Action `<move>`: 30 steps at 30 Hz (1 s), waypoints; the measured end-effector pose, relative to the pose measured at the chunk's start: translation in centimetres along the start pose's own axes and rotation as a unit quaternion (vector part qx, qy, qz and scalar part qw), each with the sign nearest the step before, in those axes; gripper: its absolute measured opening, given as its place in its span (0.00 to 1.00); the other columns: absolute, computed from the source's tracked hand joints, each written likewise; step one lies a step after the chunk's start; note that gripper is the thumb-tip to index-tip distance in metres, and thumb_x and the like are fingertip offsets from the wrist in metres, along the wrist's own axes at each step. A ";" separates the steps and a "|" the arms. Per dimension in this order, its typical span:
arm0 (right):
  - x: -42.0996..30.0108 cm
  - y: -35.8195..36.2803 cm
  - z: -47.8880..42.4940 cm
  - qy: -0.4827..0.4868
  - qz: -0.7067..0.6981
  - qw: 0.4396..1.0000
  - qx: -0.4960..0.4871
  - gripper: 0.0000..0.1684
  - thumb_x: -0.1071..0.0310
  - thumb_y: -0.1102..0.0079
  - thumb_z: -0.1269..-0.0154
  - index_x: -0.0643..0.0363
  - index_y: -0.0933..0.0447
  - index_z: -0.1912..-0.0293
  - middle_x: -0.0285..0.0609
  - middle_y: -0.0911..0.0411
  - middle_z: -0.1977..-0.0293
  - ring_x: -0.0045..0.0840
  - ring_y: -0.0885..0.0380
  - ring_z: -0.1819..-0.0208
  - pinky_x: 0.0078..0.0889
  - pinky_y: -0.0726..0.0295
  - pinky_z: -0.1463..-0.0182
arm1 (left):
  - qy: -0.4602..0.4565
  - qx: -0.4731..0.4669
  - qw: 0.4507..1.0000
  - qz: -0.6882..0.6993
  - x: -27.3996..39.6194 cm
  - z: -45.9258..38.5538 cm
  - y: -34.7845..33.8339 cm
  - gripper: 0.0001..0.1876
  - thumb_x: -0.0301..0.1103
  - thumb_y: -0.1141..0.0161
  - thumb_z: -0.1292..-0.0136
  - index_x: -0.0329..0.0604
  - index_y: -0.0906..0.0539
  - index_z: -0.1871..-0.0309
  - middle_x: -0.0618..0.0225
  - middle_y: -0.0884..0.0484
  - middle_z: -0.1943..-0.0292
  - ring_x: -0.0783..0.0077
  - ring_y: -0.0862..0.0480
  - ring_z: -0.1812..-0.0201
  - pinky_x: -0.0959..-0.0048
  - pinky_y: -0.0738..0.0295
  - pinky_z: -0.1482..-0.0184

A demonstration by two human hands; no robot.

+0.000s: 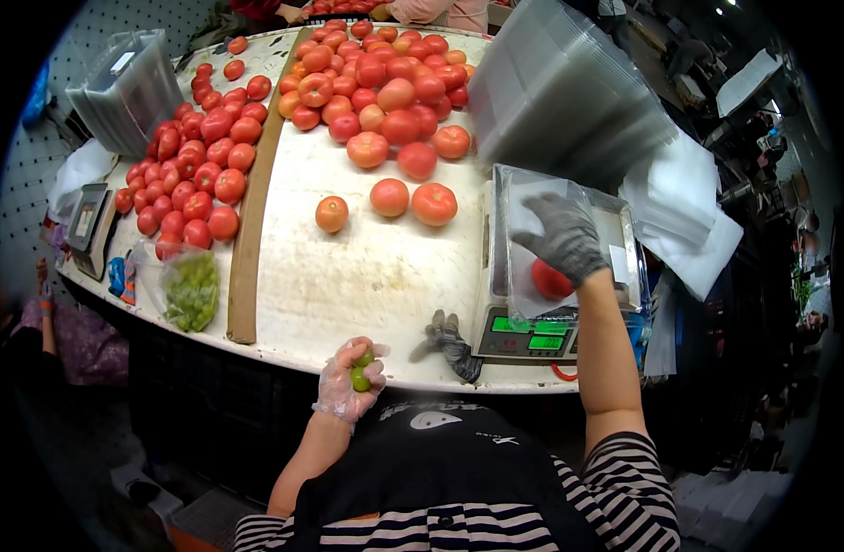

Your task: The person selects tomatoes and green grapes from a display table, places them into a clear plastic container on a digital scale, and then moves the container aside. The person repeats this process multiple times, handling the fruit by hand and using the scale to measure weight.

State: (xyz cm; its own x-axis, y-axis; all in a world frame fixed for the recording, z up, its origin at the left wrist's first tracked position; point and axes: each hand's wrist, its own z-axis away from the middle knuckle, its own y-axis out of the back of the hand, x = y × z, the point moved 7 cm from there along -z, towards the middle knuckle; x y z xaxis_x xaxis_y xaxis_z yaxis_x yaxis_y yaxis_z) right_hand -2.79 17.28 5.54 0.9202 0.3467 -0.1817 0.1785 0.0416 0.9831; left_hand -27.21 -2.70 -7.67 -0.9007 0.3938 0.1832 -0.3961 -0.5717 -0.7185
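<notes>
My left hand (351,378), in a clear plastic glove, is closed around small green fruits (360,379) at the table's near edge. My right hand (560,234), in a grey knit glove, is over a clear plastic clamshell container (512,276) on a digital scale (525,343); its fingers are spread and slightly blurred. Below the palm a red tomato (552,279) lies in the container beside a white liner sheet. Whether the fingers touch the liner I cannot tell. A loose grey glove (456,348) lies left of the scale. Three tomatoes (389,198) sit apart from the large pile.
A tall stack of clear containers (560,90) stands behind the scale, with white liner sheets (677,200) to its right. A cardboard strip (251,262) divides the table (353,290). More tomatoes (197,165), a bag of green fruit (189,290) and a second scale (87,224) are left.
</notes>
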 end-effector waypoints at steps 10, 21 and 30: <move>-7.2 -17.8 -14.6 -0.132 0.121 0.969 -0.172 0.37 0.60 0.33 0.59 0.52 0.35 0.46 0.51 0.42 0.42 0.57 0.40 0.45 0.62 0.29 0.56 | -0.040 -0.016 0.993 0.107 3.2 0.5 4.6 0.04 0.27 0.48 0.44 0.45 0.27 0.65 0.62 0.27 0.69 0.77 0.34 0.82 0.80 0.35 0.79; -3.8 -1.3 -9.7 0.063 -0.410 0.910 -0.014 0.44 0.56 0.29 0.67 0.60 0.36 0.47 0.43 0.29 0.59 0.26 0.28 0.58 0.28 0.28 0.53 | -0.051 -0.023 0.995 0.080 4.2 -0.3 3.5 0.03 0.27 0.48 0.44 0.44 0.28 0.65 0.63 0.27 0.69 0.77 0.33 0.80 0.81 0.35 0.78; 10.2 -4.3 -0.9 -0.146 -0.591 0.792 0.044 0.43 0.67 0.28 0.63 0.59 0.37 0.45 0.40 0.32 0.52 0.27 0.33 0.51 0.29 0.31 0.47 | 0.003 -0.025 1.000 0.017 1.1 -1.1 -1.0 0.03 0.27 0.47 0.45 0.45 0.28 0.67 0.63 0.28 0.69 0.78 0.35 0.80 0.81 0.37 0.78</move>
State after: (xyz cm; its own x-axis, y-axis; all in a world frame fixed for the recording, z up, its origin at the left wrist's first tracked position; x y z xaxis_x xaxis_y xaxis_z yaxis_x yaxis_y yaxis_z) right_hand 5.50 21.44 -0.48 0.1314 -0.1168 -0.9844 0.9872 0.1056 0.1193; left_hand -27.63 -0.92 -7.53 -0.9127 0.3786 0.1536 -0.3551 -0.5491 -0.7566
